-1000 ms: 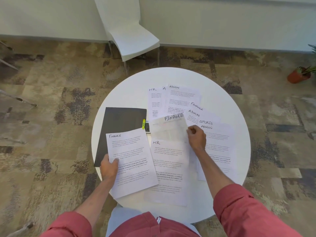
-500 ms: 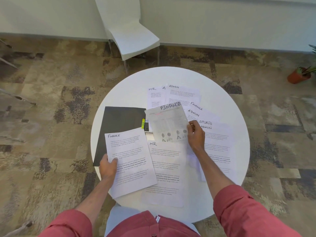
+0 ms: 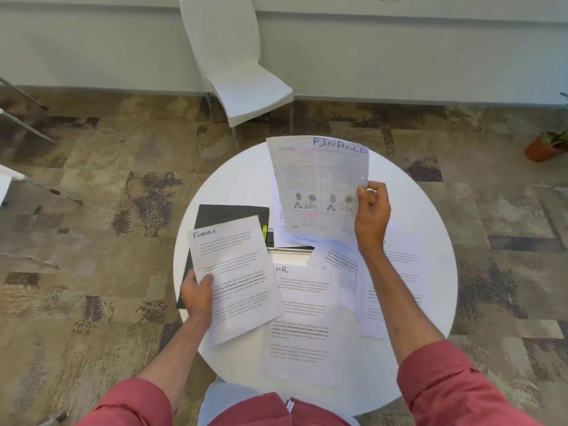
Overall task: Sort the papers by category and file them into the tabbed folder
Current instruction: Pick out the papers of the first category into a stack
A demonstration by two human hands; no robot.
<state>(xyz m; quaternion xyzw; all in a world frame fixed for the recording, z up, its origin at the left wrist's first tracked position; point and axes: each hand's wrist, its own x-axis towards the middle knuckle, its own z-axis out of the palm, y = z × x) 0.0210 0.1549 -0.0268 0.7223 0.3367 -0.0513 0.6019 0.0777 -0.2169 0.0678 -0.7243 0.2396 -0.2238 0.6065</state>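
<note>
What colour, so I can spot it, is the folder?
The folder is black, plainest in the head view.

Cannot see most of black folder under left FINANCE sheet, nor read small print, nor see whole potted plant.

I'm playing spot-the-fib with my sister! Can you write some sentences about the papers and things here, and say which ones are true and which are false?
1. The right hand holds a FINANCE sheet with charts above the table. True.
2. The left hand holds a page marked HR. False: it holds a FINANCE text sheet; the HR sheet lies on the table.
3. The black folder lies on the table's left side. True.
4. The chair is red. False: it is white.
</note>
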